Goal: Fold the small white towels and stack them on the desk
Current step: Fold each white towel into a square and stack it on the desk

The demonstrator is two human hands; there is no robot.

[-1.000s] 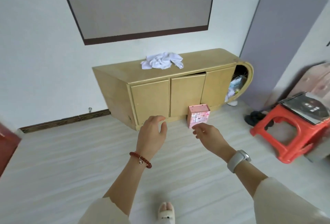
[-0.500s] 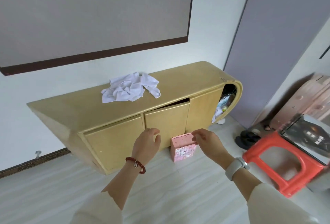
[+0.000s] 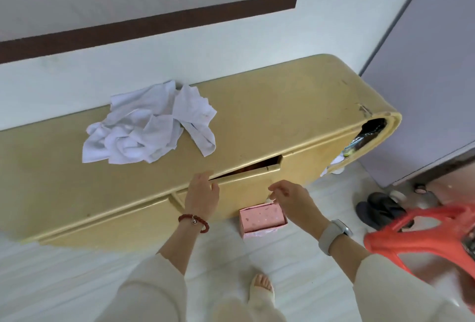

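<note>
A crumpled heap of small white towels lies on the top of a low yellow wooden desk, left of its middle and close to the wall. My left hand, with a red bead bracelet at the wrist, hovers in front of the desk's front edge, fingers relaxed and holding nothing. My right hand, with a grey watch at the wrist, hangs a little to the right of it with loosely bent fingers, also holding nothing. Both hands are below and to the right of the towels, well apart from them.
The desk's middle door stands slightly ajar. A pink box sits on the floor against the desk, below my right hand. A red plastic stool and dark shoes are at the right. My foot is on the pale floor.
I have walked up to the desk, which now fills the view from above. Both hands stay raised in front of me and now reach the desk's front edge.
</note>
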